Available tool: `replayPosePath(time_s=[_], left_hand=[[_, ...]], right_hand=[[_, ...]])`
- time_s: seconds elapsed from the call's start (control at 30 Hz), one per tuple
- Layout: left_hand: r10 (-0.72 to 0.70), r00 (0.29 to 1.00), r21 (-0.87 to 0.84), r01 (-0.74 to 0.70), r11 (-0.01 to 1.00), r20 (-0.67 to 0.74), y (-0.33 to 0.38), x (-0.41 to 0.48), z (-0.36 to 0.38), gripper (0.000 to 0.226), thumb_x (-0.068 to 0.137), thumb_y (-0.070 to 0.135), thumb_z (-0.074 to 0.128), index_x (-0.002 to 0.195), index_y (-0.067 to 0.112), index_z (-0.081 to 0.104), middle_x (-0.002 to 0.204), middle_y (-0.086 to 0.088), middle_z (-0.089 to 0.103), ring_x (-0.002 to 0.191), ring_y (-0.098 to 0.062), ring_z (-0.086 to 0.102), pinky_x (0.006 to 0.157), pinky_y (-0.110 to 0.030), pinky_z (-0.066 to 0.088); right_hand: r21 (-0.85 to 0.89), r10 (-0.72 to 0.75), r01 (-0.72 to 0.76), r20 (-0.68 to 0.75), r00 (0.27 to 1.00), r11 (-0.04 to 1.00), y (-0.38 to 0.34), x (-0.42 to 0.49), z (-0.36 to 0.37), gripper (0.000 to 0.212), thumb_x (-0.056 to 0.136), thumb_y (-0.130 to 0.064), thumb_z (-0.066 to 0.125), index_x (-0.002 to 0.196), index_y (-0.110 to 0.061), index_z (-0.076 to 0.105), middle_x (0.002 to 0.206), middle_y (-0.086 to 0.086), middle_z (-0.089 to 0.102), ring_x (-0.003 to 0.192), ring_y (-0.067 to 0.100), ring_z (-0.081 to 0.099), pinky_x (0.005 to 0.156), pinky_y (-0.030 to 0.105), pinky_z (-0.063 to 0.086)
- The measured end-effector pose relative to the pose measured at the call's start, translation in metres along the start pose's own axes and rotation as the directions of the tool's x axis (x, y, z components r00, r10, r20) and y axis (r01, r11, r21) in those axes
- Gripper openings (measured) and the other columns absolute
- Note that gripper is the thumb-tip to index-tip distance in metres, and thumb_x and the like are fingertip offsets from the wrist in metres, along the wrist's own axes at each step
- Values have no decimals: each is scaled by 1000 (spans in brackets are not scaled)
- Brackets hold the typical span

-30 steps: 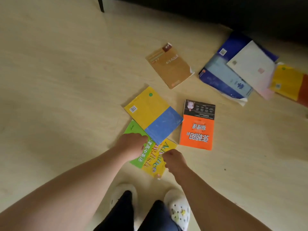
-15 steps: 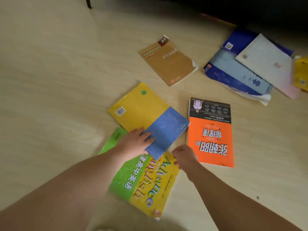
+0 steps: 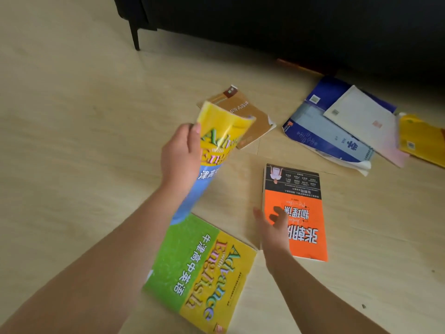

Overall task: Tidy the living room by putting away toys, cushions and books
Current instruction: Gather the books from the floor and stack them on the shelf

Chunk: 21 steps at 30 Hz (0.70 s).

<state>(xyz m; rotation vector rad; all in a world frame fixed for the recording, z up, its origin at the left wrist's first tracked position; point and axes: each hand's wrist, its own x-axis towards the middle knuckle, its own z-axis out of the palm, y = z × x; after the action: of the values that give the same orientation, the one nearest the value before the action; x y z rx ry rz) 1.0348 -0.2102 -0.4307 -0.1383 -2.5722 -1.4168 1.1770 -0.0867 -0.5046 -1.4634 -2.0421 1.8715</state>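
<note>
In the middle of the frame, holds a yellow-blue book in the left hand, fingers curled round its left edge, cover bent and raised off the floor. Has the right hand loosely spread, gripping nothing, at the lower left edge of an orange book lying flat right of centre; cannot tell whether touching. Below centre, flat on the floor, a green-yellow book. Behind the lifted book, partly hidden, a brown book. At upper right, overlapping, blue books under a white book, beside a yellow book at the right edge. Across the top, a dark sofa.
</note>
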Motion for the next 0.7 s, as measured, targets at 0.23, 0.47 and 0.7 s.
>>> replayPosePath(time_s=[0.23, 0.47, 0.7], left_hand=[[-35, 944, 45, 21, 999, 329, 23, 43, -18, 38, 98, 32, 42, 82, 1, 58, 58, -2, 44, 54, -16, 40, 54, -27, 30], [-132, 490, 286, -254, 924, 862, 29, 28, -8, 43, 94, 37, 50, 92, -4, 62, 66, -4, 41, 62, -16, 36, 62, -27, 28], [-229, 405, 346, -243, 906, 885, 8, 23, -1, 23, 88, 37, 61, 96, 15, 64, 98, -1, 62, 85, -12, 52, 75, -23, 38]], right_hand=[[176, -265, 266, -31, 964, 948, -43, 6, 2, 109, 61, -52, 77, 148, -25, 17, 151, -1, 26, 139, 15, 26, 115, 37, 23], [-90, -384, 471, 455, 803, 878, -62, -8, 7, 41, 68, -36, 79, 104, -24, 66, 105, -14, 63, 106, 10, 57, 104, 44, 40], [259, 23, -250, 651, 759, 933, -24, -14, 18, 14, 75, -9, 71, 88, -10, 71, 85, 14, 74, 72, 27, 71, 71, 46, 58]])
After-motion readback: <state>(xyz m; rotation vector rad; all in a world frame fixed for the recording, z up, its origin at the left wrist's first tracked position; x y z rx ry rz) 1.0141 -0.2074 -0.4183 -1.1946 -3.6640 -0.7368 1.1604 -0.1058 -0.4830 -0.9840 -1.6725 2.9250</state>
